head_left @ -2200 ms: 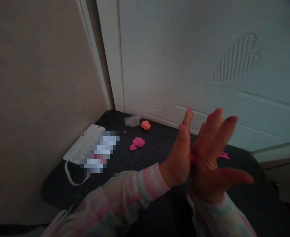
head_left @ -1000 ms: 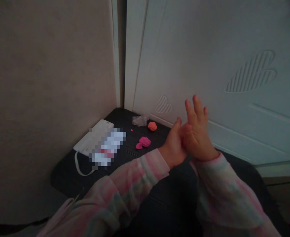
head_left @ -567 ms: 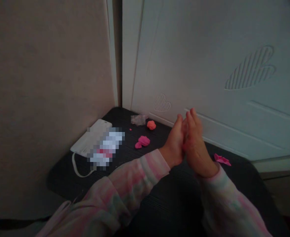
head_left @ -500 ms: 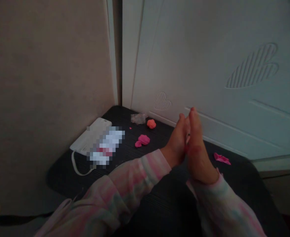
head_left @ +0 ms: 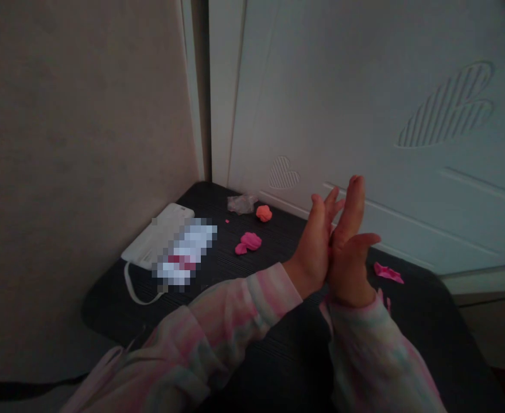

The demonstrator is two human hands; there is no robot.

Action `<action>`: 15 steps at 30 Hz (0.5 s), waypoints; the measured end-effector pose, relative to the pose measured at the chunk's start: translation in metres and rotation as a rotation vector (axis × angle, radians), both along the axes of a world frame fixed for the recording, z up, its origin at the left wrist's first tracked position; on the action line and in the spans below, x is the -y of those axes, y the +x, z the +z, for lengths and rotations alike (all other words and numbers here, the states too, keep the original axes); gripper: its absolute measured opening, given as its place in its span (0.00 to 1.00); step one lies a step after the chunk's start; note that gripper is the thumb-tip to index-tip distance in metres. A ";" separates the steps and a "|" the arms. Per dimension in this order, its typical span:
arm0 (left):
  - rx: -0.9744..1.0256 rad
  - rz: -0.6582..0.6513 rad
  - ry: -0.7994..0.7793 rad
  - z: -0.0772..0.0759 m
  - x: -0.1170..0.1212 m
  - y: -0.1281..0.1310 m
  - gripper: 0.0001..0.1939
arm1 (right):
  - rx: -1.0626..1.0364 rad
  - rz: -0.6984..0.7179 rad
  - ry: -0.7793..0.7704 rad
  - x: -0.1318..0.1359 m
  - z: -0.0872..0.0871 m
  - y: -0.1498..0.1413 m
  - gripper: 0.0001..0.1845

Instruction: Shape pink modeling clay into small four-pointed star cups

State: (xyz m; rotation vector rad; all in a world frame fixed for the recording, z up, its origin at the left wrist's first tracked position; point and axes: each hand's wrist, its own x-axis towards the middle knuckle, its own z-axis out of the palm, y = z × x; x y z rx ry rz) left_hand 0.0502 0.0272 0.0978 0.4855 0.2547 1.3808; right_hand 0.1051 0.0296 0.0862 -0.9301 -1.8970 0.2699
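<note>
My left hand and my right hand are raised over the black table, palm against palm. Fingers on both point up and away, stretched out. The right thumb sticks out to the side, clear of the palm. Whatever may lie between the palms is hidden; a small reddish spot shows at the seam. Left of my hands, a pink lump of modelling clay rests on the table with a smaller pink piece touching it. Behind it is an orange clay lump. A flattened pink clay piece lies on the right.
The black table has rounded corners. A white device with a strap and a blurred-out bright sheet or screen lie at its left. A crumpled clear wrapper is at the back. A white panel with heart reliefs stands behind.
My right hand has turned and slid against the left palm, so its thumb and fingers now spread apart. The fingertips reach a little higher and farther right. The clay pieces stay put.
</note>
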 end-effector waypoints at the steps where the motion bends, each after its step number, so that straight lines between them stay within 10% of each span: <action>1: 0.010 0.002 0.011 -0.002 -0.001 0.001 0.25 | 0.009 -0.015 -0.004 -0.001 -0.001 -0.002 0.33; 15: 0.210 -0.161 -0.122 -0.006 -0.007 -0.008 0.33 | -0.452 -0.251 -0.249 -0.021 0.017 0.003 0.30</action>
